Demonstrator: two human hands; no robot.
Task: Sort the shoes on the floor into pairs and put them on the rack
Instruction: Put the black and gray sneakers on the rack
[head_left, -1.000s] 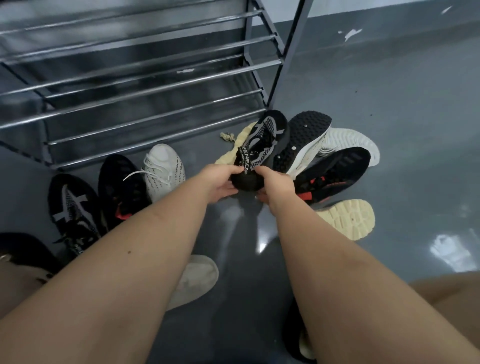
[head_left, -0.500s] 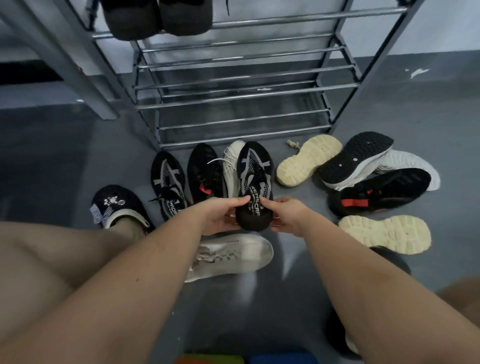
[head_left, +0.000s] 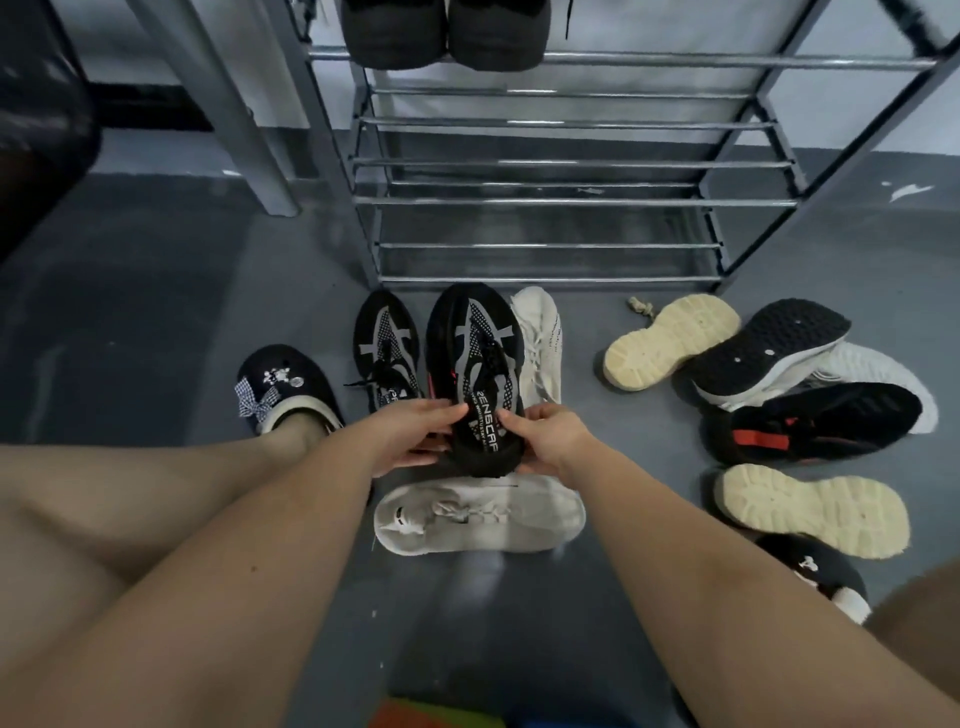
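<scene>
Your left hand (head_left: 415, 434) and right hand (head_left: 550, 436) are both wrapped around the heel end of the black-and-grey sneaker (head_left: 475, 374), thumbs on top, fingers curled under, toe pointing at the rack (head_left: 561, 200). You've got it held just above the floor, right beside its matching sneaker (head_left: 387, 348), which sits on the floor to the left. On the other side there's a white knit shoe (head_left: 540, 343) just next to it, and another white shoe (head_left: 478, 514) lying sideways under your wrists. Off to your right is the messy pile: two cream-soled shoes (head_left: 670, 340) flipped over, a black-soled white shoe (head_left: 769, 348), and a black shoe with red trim (head_left: 815, 421). One dark pair (head_left: 447, 31) already sits on an upper shelf of the rack.
</scene>
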